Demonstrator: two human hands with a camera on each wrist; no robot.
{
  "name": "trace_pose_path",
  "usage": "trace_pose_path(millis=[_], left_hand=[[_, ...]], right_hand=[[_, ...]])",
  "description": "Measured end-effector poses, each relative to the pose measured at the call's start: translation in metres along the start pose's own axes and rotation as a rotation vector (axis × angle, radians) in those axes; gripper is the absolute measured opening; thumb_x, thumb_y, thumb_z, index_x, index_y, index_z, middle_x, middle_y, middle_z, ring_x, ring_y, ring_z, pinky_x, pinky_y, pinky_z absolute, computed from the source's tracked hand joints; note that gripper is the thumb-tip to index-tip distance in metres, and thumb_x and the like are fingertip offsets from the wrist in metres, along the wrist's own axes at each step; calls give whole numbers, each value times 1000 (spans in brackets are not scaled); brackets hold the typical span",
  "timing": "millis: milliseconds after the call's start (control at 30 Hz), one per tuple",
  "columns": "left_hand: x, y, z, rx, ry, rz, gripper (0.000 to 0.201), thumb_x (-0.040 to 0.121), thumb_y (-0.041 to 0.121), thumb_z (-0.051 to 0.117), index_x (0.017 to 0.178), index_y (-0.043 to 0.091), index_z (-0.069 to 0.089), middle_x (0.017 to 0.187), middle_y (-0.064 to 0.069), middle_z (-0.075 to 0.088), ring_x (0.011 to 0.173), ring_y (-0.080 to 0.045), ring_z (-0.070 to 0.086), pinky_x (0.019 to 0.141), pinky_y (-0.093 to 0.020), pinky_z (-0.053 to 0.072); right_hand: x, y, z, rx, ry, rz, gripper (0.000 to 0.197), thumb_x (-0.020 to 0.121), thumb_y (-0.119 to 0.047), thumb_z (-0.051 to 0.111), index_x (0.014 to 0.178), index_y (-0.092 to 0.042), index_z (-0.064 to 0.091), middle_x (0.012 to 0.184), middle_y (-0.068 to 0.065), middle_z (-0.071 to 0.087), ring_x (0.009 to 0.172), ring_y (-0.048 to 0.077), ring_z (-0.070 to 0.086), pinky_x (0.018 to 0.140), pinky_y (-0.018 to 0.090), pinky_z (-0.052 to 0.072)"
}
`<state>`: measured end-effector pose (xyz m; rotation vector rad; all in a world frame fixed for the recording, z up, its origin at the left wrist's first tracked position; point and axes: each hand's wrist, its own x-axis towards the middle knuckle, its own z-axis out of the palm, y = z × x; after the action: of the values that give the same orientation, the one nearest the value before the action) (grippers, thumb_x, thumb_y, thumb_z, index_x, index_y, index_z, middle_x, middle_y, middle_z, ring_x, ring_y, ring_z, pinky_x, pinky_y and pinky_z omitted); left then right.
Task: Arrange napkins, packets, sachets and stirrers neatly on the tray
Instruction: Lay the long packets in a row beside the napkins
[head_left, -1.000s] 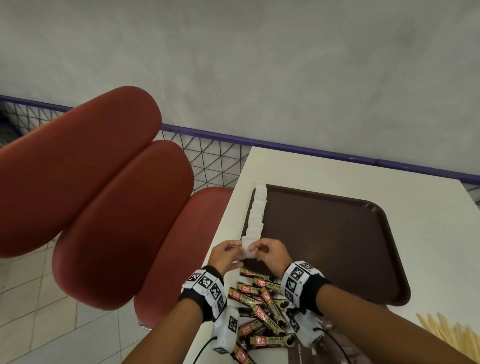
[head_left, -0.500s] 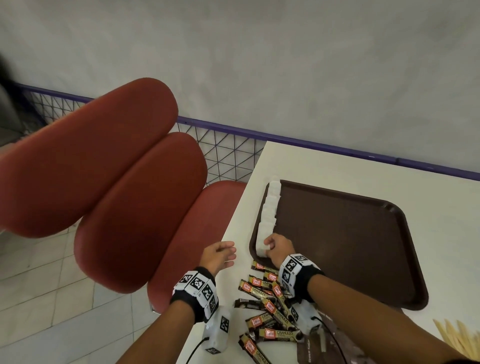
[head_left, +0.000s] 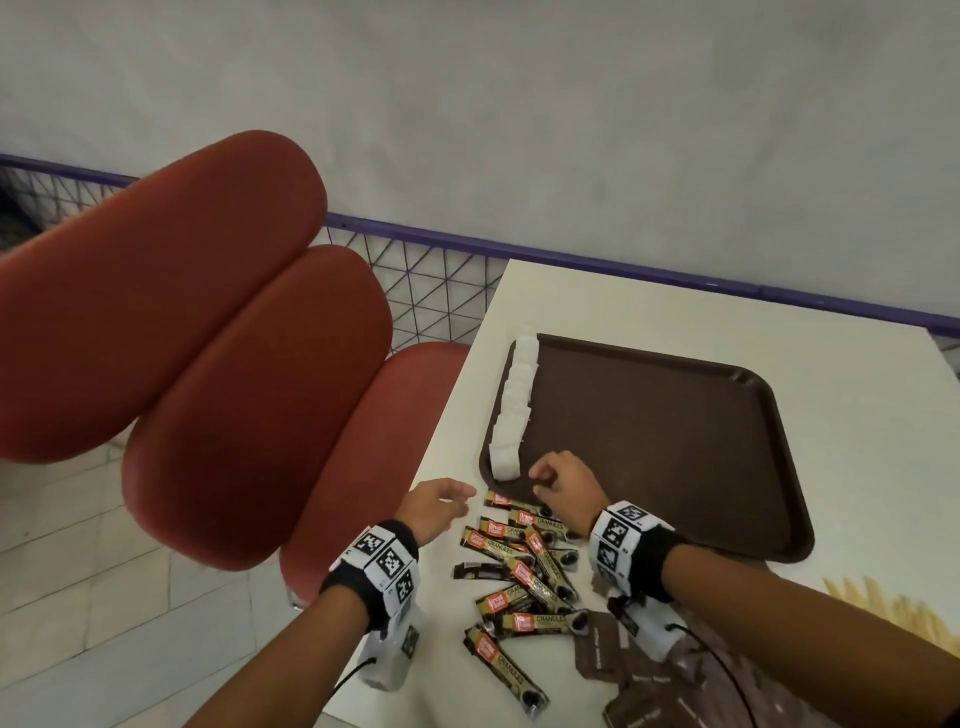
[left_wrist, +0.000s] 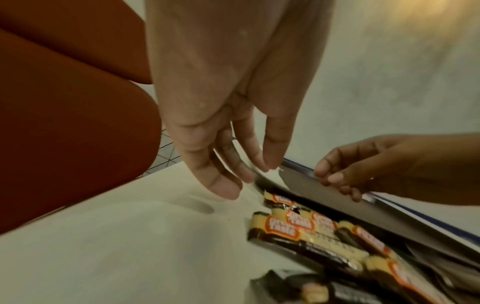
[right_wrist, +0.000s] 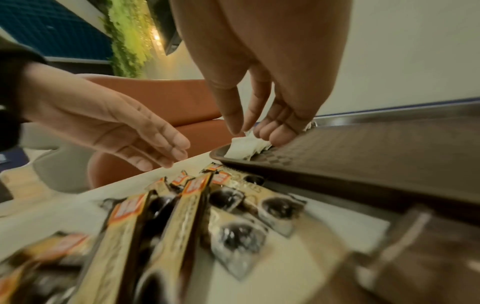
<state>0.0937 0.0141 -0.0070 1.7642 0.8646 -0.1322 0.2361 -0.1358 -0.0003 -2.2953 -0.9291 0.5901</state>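
White bench (head_left: 857, 415) carries the brown tray (head_left: 675, 441); white sachets (head_left: 511, 410) line its left edge. Right hand (head_left: 563, 486), fingers loosely curled and holding nothing, should nudge the nearest one flush. Left hand (head_left: 434, 506) hovers, fingers relaxed apart.

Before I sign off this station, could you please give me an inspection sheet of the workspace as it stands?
Surface: white table, brown tray on it.
Job's things: white packets in a row along the tray's left edge; coffee sachets heaped loose on the table before the tray; brown packets beside them; wooden stirrers at the right edge.
Clutter: nothing seen.
Hands: left hand open above the table, holding nothing; right hand over the tray's near left corner, fingers curled beside the nearest white packet, holding nothing.
Cables: black leads from the wrist cameras.
Surroundings: red chair, grey wall, purple rail.
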Motion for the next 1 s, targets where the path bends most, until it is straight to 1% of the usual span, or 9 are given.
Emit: trace_pose_path(millis=[67, 167, 267, 433, 533, 733, 800, 867, 1000], left_hand=[[0, 1, 8, 194, -22, 32, 30, 89, 9, 56, 118, 14, 62, 116, -3, 58, 109, -20, 56, 89, -26, 43], [-1, 4, 24, 363, -34, 51, 42, 89, 18, 59, 131, 13, 54, 129, -9, 56, 117, -22, 54, 93, -23, 41], [0, 3, 39, 525, -18, 54, 50, 91, 28, 55, 138, 18, 45, 133, -14, 48, 123, -28, 47, 104, -33, 39], [-7, 0, 47, 690, 42, 148, 49, 94, 29, 49, 141, 21, 38, 134, -9, 41, 127, -25, 37, 106, -32, 35], [-12, -3, 45, 680, 46, 166, 46, 94, 28, 50, 139, 23, 41, 132, -7, 42, 125, -23, 39, 104, -32, 38], [-29, -7, 24, 554, -54, 200, 42, 93, 27, 54, 134, 24, 45, 131, -5, 42, 117, -19, 48, 100, -27, 41], [-36, -9, 13, 526, -84, 194, 49, 92, 29, 57, 137, 24, 41, 134, -4, 40, 117, -19, 49, 97, -25, 42], [-43, -13, 4, 524, -123, 155, 60, 88, 29, 62, 141, 24, 34, 137, -2, 37, 117, -18, 48, 94, -22, 42], [-49, -19, 2, 636, -213, 90, 78, 81, 22, 72, 144, 21, 27, 138, -4, 34, 121, -21, 47, 99, -28, 44]], right_hand=[[-16, 8, -8, -99, -52, -54, 16, 85, -8, 56, 97, -15, 63, 97, -2, 49, 100, 18, 49, 87, 24, 40], [-37, 19, -13, -328, -128, -93, 26, 90, -18, 51, 114, -16, 61, 114, 3, 53, 112, 20, 45, 96, 29, 38], [-54, 24, -11, -504, -178, -127, 40, 94, -33, 43, 132, -19, 48, 127, 3, 47, 119, 21, 39, 100, 32, 34], [-66, 23, -1, -652, -250, -112, 64, 92, -54, 37, 142, -15, 31, 135, 5, 40, 125, 24, 35, 104, 37, 30], [-70, 25, 4, -658, -275, -104, 71, 88, -58, 41, 142, -14, 30, 136, 6, 38, 125, 24, 34, 106, 37, 29], [-76, 23, 8, -492, -205, -135, 61, 87, -54, 48, 137, -20, 37, 134, 1, 39, 124, 19, 34, 107, 34, 30], [-76, 20, 6, -404, -195, -136, 66, 85, -57, 51, 138, -21, 35, 136, 1, 36, 125, 18, 32, 106, 32, 31], [-77, 17, 5, -340, -259, -134, 78, 81, -57, 57, 142, -20, 27, 141, 1, 30, 129, 19, 28, 108, 33, 29], [-71, 9, 11, -306, -391, -99, 90, 77, -41, 70, 146, -18, 17, 146, 4, 22, 136, 21, 19, 113, 34, 25]])
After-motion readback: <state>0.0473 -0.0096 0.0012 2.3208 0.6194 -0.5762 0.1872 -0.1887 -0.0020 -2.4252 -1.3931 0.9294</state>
